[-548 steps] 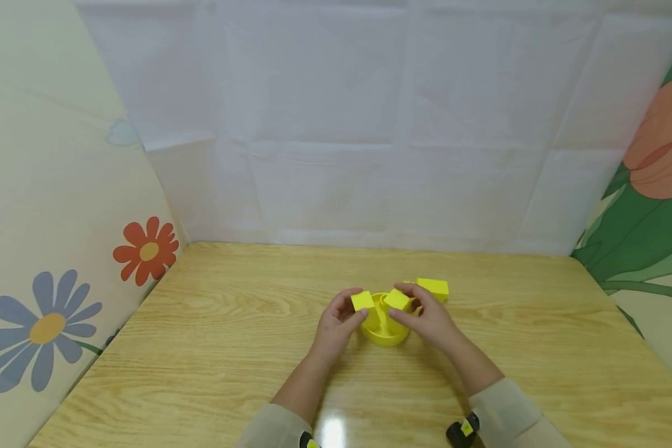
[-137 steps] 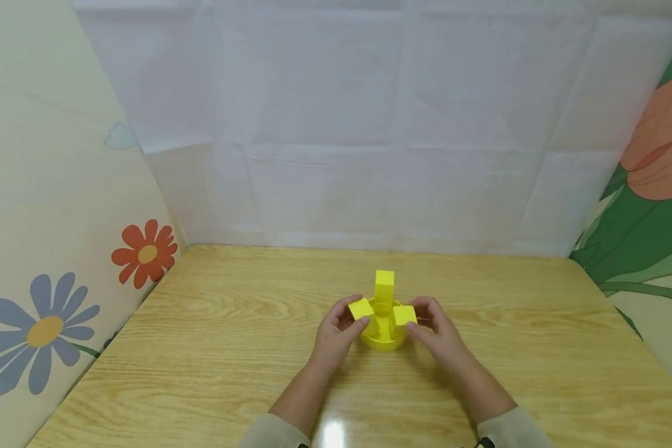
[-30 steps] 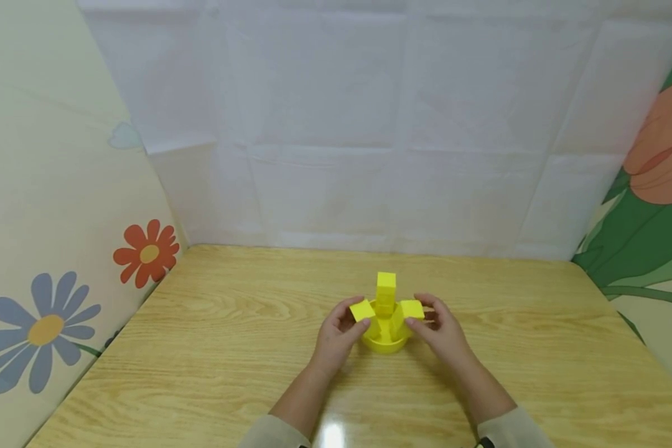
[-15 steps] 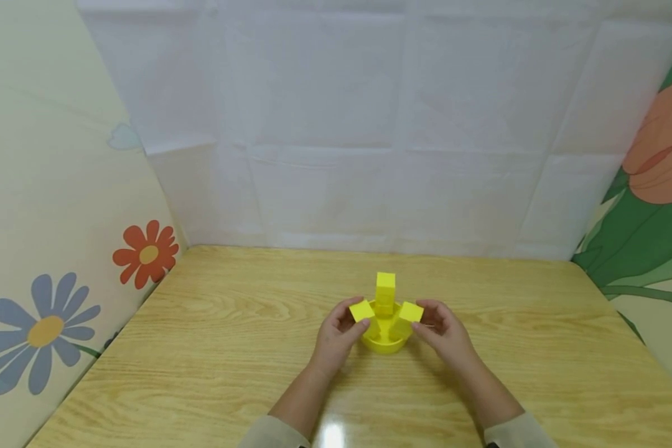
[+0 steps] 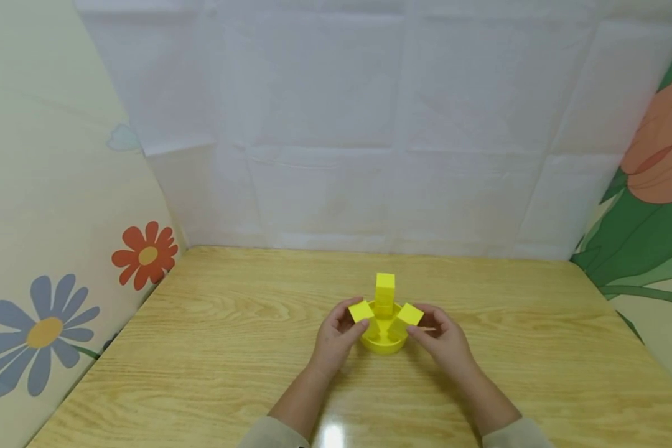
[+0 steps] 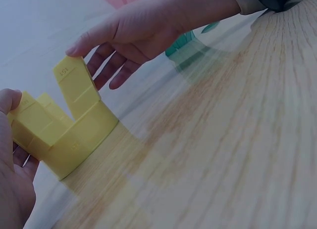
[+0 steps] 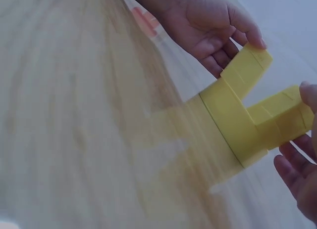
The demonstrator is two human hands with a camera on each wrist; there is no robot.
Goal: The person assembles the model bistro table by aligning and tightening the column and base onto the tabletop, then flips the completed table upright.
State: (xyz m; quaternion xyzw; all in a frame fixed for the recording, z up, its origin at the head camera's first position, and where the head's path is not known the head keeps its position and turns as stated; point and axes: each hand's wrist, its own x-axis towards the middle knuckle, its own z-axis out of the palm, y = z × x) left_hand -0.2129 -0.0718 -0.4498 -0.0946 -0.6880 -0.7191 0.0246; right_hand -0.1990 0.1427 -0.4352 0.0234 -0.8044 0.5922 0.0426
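A round yellow plastic base (image 5: 382,348) with a low rim sits on the wooden table, with three yellow block-topped uprights rising from it. My left hand (image 5: 332,339) pinches the left block (image 5: 363,311) between thumb and fingers. On the other side my right hand (image 5: 448,348) pinches the right block (image 5: 410,313), thumb on its near side. The back block (image 5: 385,286) stands upright and untouched. Both held blocks lean outward over the rim in the left wrist view, where the upright (image 6: 79,85) in the right hand's grip bears small raised marks.
The wooden tabletop (image 5: 229,348) stretches around the base. A white cloth (image 5: 336,137) hangs behind the table. Flower-printed panels stand at both sides, with a red flower (image 5: 145,255) at left and green leaves (image 5: 644,242) at right.
Over the last second the right hand and its block have shifted slightly toward me and turned; the left hand stays put. Since the oldest frame, the back block has come to stand on the base.
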